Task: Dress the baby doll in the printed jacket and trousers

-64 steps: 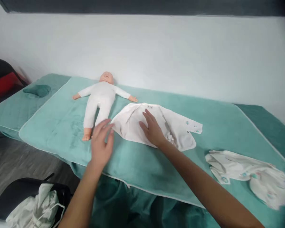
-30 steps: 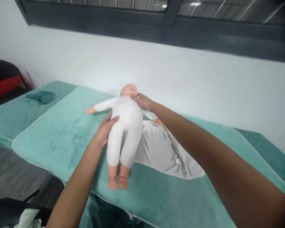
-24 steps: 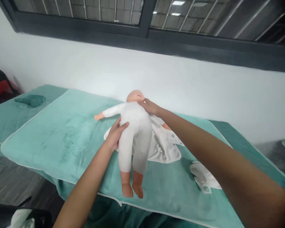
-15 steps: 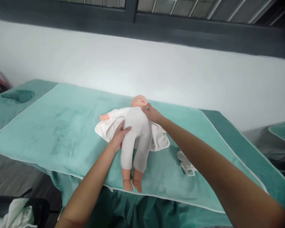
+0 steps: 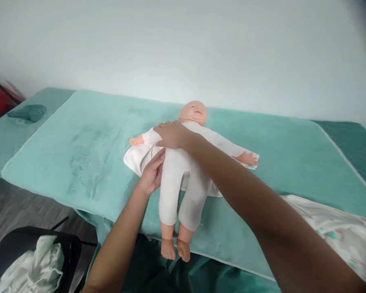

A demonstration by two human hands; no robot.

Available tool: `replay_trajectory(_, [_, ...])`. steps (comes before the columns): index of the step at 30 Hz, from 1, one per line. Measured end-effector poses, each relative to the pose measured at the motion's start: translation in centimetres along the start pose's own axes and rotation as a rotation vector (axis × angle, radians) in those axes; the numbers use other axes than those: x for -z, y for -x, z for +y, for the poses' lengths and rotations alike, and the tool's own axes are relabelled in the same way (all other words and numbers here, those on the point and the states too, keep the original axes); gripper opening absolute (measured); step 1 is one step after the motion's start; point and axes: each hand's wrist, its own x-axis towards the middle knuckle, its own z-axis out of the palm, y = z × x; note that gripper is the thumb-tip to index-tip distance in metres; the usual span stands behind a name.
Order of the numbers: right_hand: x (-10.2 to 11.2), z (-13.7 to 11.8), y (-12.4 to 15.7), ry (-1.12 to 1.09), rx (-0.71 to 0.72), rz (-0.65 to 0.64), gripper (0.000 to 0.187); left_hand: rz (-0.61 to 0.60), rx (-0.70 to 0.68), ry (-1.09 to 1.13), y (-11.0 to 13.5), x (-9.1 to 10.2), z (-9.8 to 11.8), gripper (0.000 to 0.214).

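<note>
A baby doll in a white bodysuit lies on its back on an opened white garment, which is spread on a teal towel. My left hand rests against the doll's side at the waist, fingers extended along the body. My right hand reaches across and lies flat on the doll's upper chest and shoulder. The doll's feet hang just past the towel's front edge.
A patterned white cloth lies on the towel at the right. A folded teal cloth sits far left. A black chair with white fabric stands at the lower left. A white wall runs behind the bed.
The doll was lifted from the left and laid down on the white garment. My right hand moved from its neck to its chest; my left hand stayed at its side.
</note>
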Motion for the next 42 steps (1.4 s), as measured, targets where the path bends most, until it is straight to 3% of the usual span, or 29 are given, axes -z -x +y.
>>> replay_trajectory(4, [-0.7,0.3,-1.4,-0.034,-0.009,-0.034,0.040,0.016,0.021,-0.097,0.1,-0.3,0.1,0.048])
replay_trajectory(6, [-1.0,0.9,-0.8,-0.108,-0.017,0.006,0.037,0.040,-0.020,-0.303,-0.1,-0.1,0.7,0.044])
replay_trajectory(8, [-1.3,1.5,0.4,-0.180,-0.021,0.099,0.035,0.088,-0.187,-0.665,-0.7,0.5,1.7,0.034])
replay_trajectory(11, [-1.4,1.8,2.2,-0.251,-0.047,0.265,0.038,0.227,-0.552,-1.255,-2.5,2.1,3.4,0.027])
replay_trajectory(14, [-1.5,1.7,3.1,-0.299,-0.099,0.318,0.041,0.491,-0.698,-1.525,-4.7,3.9,4.9,0.031])
replay_trajectory(17, [-1.5,1.5,3.2,-0.314,-0.121,0.325,0.041,0.664,-0.679,-1.516,-6.0,5.0,6.0,0.017])
replay_trajectory(19, [-1.5,1.4,3.1,-0.306,-0.127,0.333,0.040,0.655,-0.638,-1.415,-6.0,5.3,6.5,0.003])
replay_trajectory(27, [-1.8,1.3,3.2,-0.191,-0.241,0.375,0.032,0.731,-0.778,-1.015,-2.8,4.6,6.1,0.005])
replay_trajectory(35, [-2.2,1.8,3.2,-0.162,-0.225,0.336,0.027,0.724,-0.717,-0.767,-3.1,4.3,6.2,0.010])
replay_trajectory(38, [-2.4,1.9,3.1,-0.184,-0.214,0.333,0.026,0.732,-0.703,-0.791,-2.9,4.3,6.2,0.011])
replay_trajectory(42, [-2.6,1.7,3.1,-0.165,-0.286,0.397,0.029,0.666,-0.806,-1.100,-2.2,4.2,5.2,0.011])
